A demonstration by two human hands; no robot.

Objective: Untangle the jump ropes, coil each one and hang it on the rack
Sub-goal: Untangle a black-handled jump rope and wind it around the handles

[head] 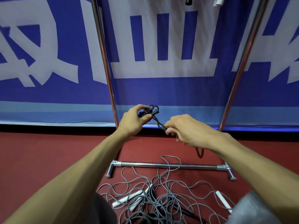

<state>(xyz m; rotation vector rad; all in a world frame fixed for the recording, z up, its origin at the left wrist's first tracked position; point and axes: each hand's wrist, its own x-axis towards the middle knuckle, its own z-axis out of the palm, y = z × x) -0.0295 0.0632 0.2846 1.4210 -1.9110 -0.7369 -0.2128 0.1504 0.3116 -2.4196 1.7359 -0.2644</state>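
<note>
The likeliest slip starts on the left. The small bunch of loops in the left hand could spring open if the thumb eases, because the dark rope looks stiff and tightly wound. Further right, a hard tug from the right hand might drag those loops out along the strand stretched between the hands. The rope's loose tail hangs below that hand, above the grey ropes heaped on the floor by the rack, and it could snag in that tangle.

The left grip is closed, with thumb and curled fingers pinching the loops just in front of the rack's left upright. The right grip is closed too, fingers curled round a doubled strand of the same rope. The rope is held in the air between both hands and is not yet hung.
</note>
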